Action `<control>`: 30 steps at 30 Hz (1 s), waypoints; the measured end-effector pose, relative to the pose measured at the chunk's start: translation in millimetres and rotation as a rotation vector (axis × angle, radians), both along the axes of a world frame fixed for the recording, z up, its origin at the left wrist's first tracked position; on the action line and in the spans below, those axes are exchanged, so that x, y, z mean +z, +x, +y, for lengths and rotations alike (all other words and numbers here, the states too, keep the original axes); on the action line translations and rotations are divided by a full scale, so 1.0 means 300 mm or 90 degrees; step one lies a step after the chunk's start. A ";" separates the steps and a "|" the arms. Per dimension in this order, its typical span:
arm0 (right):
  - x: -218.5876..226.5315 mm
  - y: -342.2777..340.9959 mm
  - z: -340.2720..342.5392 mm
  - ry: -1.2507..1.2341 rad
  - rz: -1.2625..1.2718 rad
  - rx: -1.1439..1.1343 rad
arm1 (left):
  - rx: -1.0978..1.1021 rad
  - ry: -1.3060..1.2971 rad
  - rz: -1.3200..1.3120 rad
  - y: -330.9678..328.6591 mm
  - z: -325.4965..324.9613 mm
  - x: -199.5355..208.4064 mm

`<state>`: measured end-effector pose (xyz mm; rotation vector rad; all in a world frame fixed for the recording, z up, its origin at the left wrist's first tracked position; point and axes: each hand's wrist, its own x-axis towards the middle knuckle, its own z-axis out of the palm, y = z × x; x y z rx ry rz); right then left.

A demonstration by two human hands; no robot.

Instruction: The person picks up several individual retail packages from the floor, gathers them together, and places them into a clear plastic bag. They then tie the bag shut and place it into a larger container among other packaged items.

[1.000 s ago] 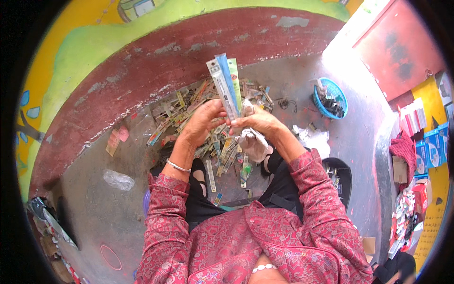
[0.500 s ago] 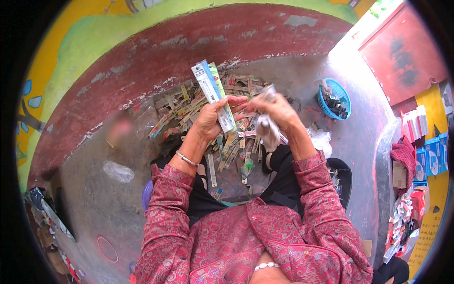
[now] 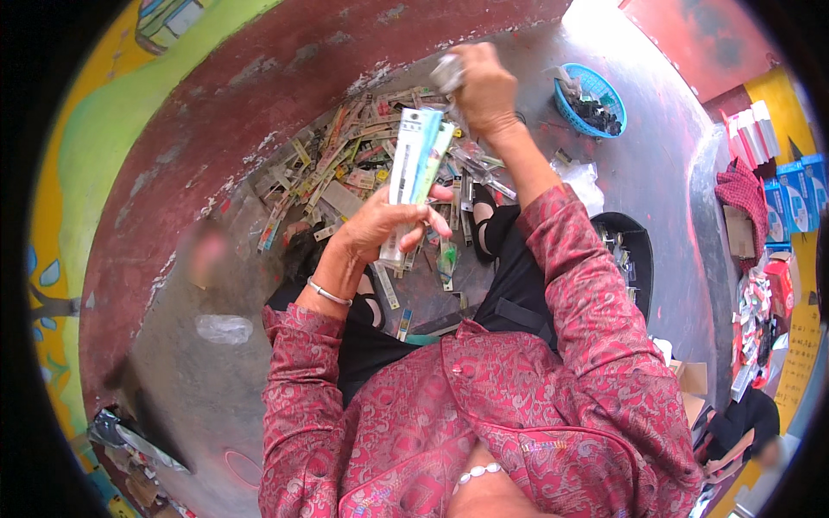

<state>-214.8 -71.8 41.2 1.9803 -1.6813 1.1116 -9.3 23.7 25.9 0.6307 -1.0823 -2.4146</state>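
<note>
My left hand (image 3: 380,226) is closed around a few long, slim, flat packets (image 3: 409,160), white, blue and green, held upright between thumb and fingers. Several fingers stick out to the right of the packets. Farther away and to the right, my raised right hand (image 3: 488,91) grips a crumpled whitish, clear plastic wrapper (image 3: 447,74), which motion blurs. Beneath both hands, a wide heap of similar narrow packets (image 3: 341,168) lies on the floor, reaching from my feet toward the wall.
A blue plastic basket (image 3: 615,129) with dark pieces stands at the far right. White plastic bags (image 3: 585,186) lie nearer. Beside my right leg is a black container (image 3: 641,272) of small items. Another clear bag (image 3: 223,329) lies left. Boxes (image 3: 794,198) line the right wall.
My right hand has swung away from my left, farther out and up, with the wrapper still in it. My left hand keeps the packets, now more upright. The view has shifted.
</note>
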 end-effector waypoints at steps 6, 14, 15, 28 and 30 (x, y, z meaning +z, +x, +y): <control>0.007 -0.065 0.029 0.520 -0.962 0.276 | 0.180 0.055 0.114 0.034 -0.056 -0.052; 0.055 0.133 0.164 0.782 -0.922 0.588 | 0.037 0.094 0.231 0.024 -0.034 -0.092; 0.045 0.126 0.156 0.749 -0.901 0.550 | 0.056 0.064 0.176 0.011 -0.037 -0.073; 0.014 0.102 0.137 0.631 -0.901 0.404 | 0.176 0.046 0.095 -0.011 -0.024 -0.037; 0.006 0.099 0.131 0.639 -0.905 0.401 | 0.183 0.049 0.093 -0.016 -0.019 -0.030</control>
